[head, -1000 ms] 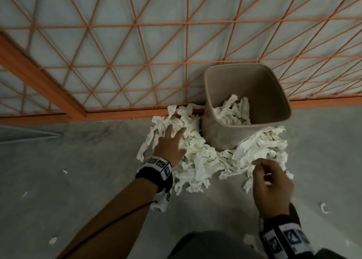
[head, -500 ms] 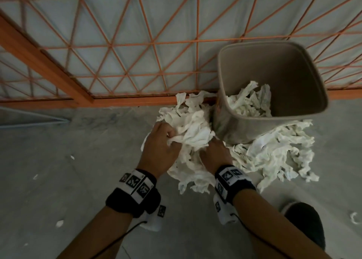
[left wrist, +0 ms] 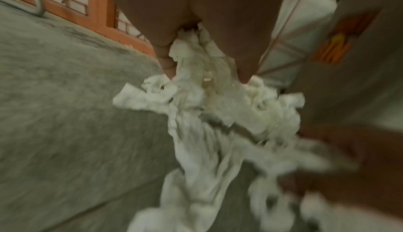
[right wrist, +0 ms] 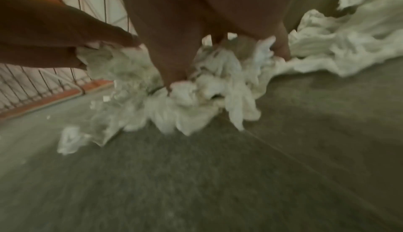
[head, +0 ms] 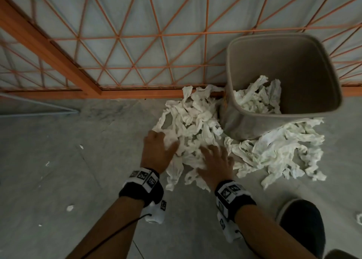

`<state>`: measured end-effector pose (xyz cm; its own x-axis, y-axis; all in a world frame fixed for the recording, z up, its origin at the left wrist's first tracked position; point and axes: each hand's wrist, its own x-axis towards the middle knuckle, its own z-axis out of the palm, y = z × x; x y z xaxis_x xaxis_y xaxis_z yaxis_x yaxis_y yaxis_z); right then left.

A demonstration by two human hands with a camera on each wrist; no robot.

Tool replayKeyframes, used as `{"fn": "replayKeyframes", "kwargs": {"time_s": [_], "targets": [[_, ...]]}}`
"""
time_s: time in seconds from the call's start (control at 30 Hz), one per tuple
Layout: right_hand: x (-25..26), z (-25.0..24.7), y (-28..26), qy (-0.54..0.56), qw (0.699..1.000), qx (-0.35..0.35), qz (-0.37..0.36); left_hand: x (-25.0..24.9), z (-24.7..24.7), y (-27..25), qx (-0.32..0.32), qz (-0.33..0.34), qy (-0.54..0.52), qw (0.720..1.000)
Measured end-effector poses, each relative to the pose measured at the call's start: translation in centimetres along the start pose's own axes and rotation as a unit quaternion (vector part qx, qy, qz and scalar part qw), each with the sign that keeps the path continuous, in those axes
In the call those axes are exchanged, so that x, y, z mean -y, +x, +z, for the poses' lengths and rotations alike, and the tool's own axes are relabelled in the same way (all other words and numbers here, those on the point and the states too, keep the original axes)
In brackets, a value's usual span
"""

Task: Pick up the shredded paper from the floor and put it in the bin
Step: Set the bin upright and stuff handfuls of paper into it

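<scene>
Together, left hand (head: 156,154) grips, right hand (head: 215,164) presses one paper pile (head: 193,121).

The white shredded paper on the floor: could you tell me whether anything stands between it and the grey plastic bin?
Nothing visible does. The left hand grips and the right hand presses the white shredded paper pile, and the grey plastic bin stands upright against it, mouth open, only partly filled.

A left hand (left wrist: 196,11) is seen from the wrist, with crumpled white paper strips (left wrist: 218,123) pinched between thumb and fingers. The strips are spread over a grey concrete floor (left wrist: 65,123). A grey plastic bin (left wrist: 348,72) is seen at right, and a blurred right hand (left wrist: 348,158) is laid on the strips.
</scene>
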<state>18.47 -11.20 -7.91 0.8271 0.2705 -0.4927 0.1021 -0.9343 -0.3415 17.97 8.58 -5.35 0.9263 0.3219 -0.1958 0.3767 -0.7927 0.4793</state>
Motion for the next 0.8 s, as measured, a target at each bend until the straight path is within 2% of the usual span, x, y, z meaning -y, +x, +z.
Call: {"fn": "replayKeyframes", "kwargs": {"time_s": [0.1,0.2,0.3,0.37,0.47,0.57,0.67,0.8], "targets": [[-0.6,0.3,0.0,0.02,0.999,-0.04,-0.018,1.1,2.8,-0.5,0.084,0.038,0.053,0.994],[-0.8,-0.6,0.4,0.105,0.993,-0.051,-0.031,0.7,3.0,-0.5,0.093,0.022,0.019,0.995],[0.0,-2.1,1.3,0.149,0.979,-0.124,-0.058,-0.3,1.4,-0.5,0.046,0.026,-0.096,0.994],[0.6,-3.2,2.5,0.162,0.974,-0.135,-0.078,-0.6,0.0,-1.0,0.003,0.056,-0.146,0.988],[1.3,-4.6,4.6,0.132,0.986,-0.075,-0.076,-0.7,-2.1,-1.9,-0.085,0.039,-0.222,0.971],[1.0,-5.4,6.1,0.061,0.997,0.001,-0.039,-1.5,-4.4,-2.3,-0.116,-0.002,-0.239,0.964],[0.5,-5.3,6.2,0.013,1.0,0.015,-0.01,-1.8,-5.5,-1.8,-0.149,-0.053,-0.218,0.963],[0.2,-5.0,5.3,0.035,0.999,-0.009,0.025,-0.6,-5.0,-1.0,-0.15,-0.068,-0.231,0.959]]}}
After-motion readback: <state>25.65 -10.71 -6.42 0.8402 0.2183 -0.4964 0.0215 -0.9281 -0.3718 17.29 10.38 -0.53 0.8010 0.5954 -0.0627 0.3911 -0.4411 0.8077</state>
